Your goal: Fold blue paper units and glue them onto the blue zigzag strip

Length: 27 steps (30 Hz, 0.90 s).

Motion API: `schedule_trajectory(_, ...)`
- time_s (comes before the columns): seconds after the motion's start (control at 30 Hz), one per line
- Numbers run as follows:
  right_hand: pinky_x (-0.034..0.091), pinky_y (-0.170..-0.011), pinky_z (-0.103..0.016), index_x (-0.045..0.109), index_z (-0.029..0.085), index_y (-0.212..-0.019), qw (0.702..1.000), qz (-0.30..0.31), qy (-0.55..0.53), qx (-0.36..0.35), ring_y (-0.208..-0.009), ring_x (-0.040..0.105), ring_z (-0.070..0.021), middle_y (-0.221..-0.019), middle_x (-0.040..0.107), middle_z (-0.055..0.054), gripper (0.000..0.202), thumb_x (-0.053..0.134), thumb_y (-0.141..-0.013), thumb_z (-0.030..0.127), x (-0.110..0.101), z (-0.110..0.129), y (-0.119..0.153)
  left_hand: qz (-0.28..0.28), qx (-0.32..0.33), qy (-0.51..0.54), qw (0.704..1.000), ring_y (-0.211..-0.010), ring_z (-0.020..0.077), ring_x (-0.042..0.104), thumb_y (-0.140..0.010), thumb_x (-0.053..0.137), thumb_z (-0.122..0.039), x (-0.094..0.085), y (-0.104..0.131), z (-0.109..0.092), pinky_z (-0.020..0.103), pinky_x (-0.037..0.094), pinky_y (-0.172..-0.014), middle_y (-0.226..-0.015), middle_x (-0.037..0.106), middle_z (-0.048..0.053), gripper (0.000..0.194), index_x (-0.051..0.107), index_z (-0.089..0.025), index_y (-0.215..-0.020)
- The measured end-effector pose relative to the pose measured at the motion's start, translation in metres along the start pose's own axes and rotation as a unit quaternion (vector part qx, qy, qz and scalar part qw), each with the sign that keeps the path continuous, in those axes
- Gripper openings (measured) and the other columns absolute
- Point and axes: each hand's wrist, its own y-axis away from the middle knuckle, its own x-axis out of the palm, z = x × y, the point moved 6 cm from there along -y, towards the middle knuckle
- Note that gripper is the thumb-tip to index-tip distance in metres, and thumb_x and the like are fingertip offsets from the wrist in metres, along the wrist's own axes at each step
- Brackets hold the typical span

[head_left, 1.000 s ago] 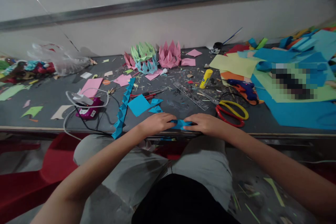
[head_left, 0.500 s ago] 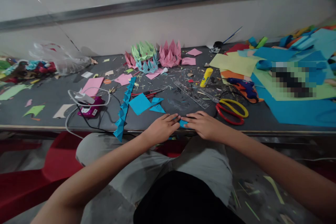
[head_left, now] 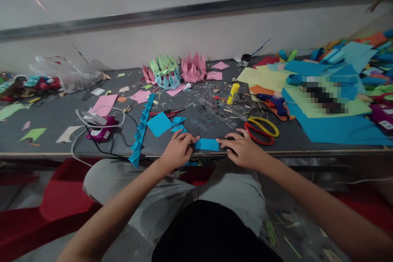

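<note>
A small blue paper rectangle (head_left: 207, 144) lies at the table's front edge between my hands. My left hand (head_left: 179, 147) pinches its left end, and my right hand (head_left: 241, 147) has its fingers on the right end. To the left are a blue square (head_left: 159, 124), small folded blue triangles (head_left: 179, 121) and a long strip of folded blue points (head_left: 143, 129) that overhangs the edge. Red-and-yellow-handled scissors (head_left: 260, 130) lie right of my right hand.
Folded pink and green paper pieces (head_left: 164, 65) stand by the wall. A glue stick (head_left: 233, 93), clear ruler (head_left: 217, 112), glue gun (head_left: 273, 103) and blue sheets (head_left: 322, 129) lie rightward. A purple power block (head_left: 101, 129) with cables sits left.
My hands have moved apart, showing the blue rectangle that they mostly covered before. The whole view has shifted a little.
</note>
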Motion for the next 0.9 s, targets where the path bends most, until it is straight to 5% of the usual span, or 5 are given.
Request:
schedule_trajectory(0.27, 0.021, -0.097, -0.048, 0.065, 0.022, -0.093, 1.000, 0.001, -0.021, -0.001, -0.095, 0.056, -0.0191, -0.094, 0.068, -0.005, 0.020, 0.049, -0.082, 0.020, -0.003, 0.004, -0.014, -0.040, -0.073, 0.013, 0.996, -0.094, 0.0204, 0.058, -0.083, 0.049, -0.022, -0.009, -0.014, -0.005, 0.043, 0.030, -0.100, -0.089, 0.068, 0.002, 0.016, 0.054, -0.018, -0.097)
schedule_trajectory(0.43, 0.031, -0.090, -0.041, 0.064, 0.021, -0.089, 1.000, -0.014, -0.016, -0.019, -0.087, 0.058, -0.0182, -0.086, 0.068, -0.004, 0.019, 0.046, -0.085, 0.026, -0.012, 0.000, -0.031, 0.089, -0.030, 0.034, 0.995, -0.095, 0.0234, 0.056, -0.077, 0.060, -0.020, 0.003, -0.040, -0.023, 0.034, 0.042, -0.081, -0.100, 0.062, 0.008, 0.021, 0.056, -0.016, -0.097)
schedule_trajectory(0.5, 0.036, -0.084, -0.037, 0.064, 0.020, -0.086, 0.999, -0.051, 0.000, 0.017, -0.086, 0.059, -0.0200, -0.087, 0.068, -0.005, 0.019, 0.047, -0.084, 0.029, -0.022, -0.019, -0.028, 0.123, -0.044, 0.064, 0.989, -0.091, 0.0233, 0.057, -0.074, 0.062, -0.018, 0.007, -0.047, -0.021, 0.032, 0.042, -0.076, -0.096, 0.062, 0.008, 0.021, 0.057, -0.015, -0.094)
schedule_trajectory(0.7, 0.045, -0.068, -0.036, 0.060, 0.014, -0.090, 0.937, -0.171, 0.016, 0.305, -0.082, 0.059, -0.0265, -0.090, 0.064, -0.014, 0.032, 0.051, -0.076, 0.041, -0.033, -0.116, 0.035, 0.139, -0.053, 0.157, 0.976, -0.067, 0.0147, 0.055, -0.071, 0.066, -0.019, 0.010, -0.052, -0.008, 0.021, 0.036, -0.056, -0.073, 0.060, 0.000, 0.011, 0.059, -0.016, -0.078)
schedule_trajectory(0.9, 0.045, -0.076, -0.042, 0.060, 0.015, -0.097, 0.947, -0.158, 0.039, 0.277, -0.091, 0.058, -0.0297, -0.098, 0.062, -0.015, 0.041, 0.051, -0.074, 0.048, -0.016, -0.128, 0.045, 0.062, -0.053, 0.274, 0.958, -0.064, 0.0101, 0.049, -0.081, 0.054, -0.024, 0.001, -0.048, -0.004, 0.019, 0.036, -0.057, -0.073, 0.055, 0.000, 0.012, 0.058, -0.016, -0.088)
